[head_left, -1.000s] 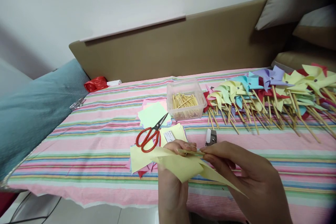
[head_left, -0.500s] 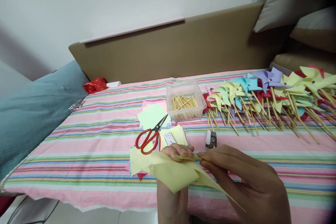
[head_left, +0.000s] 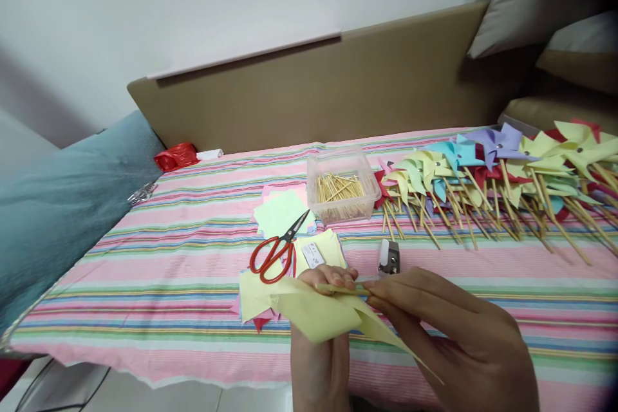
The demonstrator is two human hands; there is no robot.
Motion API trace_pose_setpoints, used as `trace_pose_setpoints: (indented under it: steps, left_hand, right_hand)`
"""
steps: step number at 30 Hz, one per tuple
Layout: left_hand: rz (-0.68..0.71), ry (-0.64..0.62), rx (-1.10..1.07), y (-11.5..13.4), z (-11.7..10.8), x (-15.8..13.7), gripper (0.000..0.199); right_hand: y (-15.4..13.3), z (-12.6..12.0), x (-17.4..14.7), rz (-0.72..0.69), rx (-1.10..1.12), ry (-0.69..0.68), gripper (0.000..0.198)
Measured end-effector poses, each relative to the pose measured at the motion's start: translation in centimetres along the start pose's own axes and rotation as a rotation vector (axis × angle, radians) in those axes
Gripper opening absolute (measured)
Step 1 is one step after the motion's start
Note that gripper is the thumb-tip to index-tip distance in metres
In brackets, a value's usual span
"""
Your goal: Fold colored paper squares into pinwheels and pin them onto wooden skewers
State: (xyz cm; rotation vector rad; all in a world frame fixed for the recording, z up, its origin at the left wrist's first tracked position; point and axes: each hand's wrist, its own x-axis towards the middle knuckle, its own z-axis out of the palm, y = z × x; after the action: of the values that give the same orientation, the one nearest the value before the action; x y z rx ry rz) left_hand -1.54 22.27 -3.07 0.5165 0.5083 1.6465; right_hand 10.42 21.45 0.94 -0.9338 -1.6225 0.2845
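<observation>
A pale yellow paper pinwheel (head_left: 316,320) with curled blades is held up between my two hands. My left hand (head_left: 329,275) comes from below, its fingers curled closed over the pinwheel's upper edge. The thumb and forefinger of my right hand (head_left: 456,328) are pinched on the pinwheel's right side, close to my left fingertips. A thin yellowish strip spans the gap there; whether it is a paper edge or a stick I cannot tell. Just behind my left hand lies a stack of yellow paper squares (head_left: 333,246) with a small white box (head_left: 313,255) on it.
Red-handled scissors (head_left: 273,259) lie across cut paper pieces. Behind stand pale green sheets (head_left: 279,209) and a clear plastic box (head_left: 344,211) of short sticks. A small grey and white device (head_left: 389,257) is near my right hand. Finished pinwheels (head_left: 502,148) are heaped right on the striped cloth (head_left: 145,296).
The pinwheel has tipped slightly, its lower blade now sitting a little higher. Both hands keep the same grip, and the view has shifted very slightly.
</observation>
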Motion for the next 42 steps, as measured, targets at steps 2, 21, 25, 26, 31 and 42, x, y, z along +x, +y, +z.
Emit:
trace_pose_setpoints:
  steps: [2, 21, 25, 26, 31, 42]
  left_hand:
    - [-0.005, 0.007, 0.000, 0.0, 0.1, 0.0, 0.016]
    - [0.002, 0.158, 0.036, -0.1, 0.8, 0.0, 0.026]
    - [0.016, 0.090, 0.012, -0.1, 0.7, 0.1, 0.024]
    - [0.024, 0.069, 0.005, -0.1, 0.6, 0.1, 0.023]
    - [0.082, -0.023, -0.036, -0.1, 0.7, 0.1, 0.012]
    - [0.189, -0.133, 0.114, 0.9, 1.0, 0.6, 0.010]
  right_hand:
    - [0.0, 0.0, -0.1, 0.000, -0.009, -0.004, 0.017]
    - [0.3, 0.3, -0.4, -0.015, -0.039, 0.006, 0.020]
    - [0.2, 0.4, -0.3, -0.015, 0.012, 0.022, 0.019]
    - [0.2, 0.4, -0.2, -0.017, 0.025, 0.019, 0.018]
    - [-0.4, 0.2, 0.4, -0.018, 0.053, -0.009, 0.014]
    - [-0.6, 0.0, 0.8, -0.016, 0.212, -0.088, 0.021]
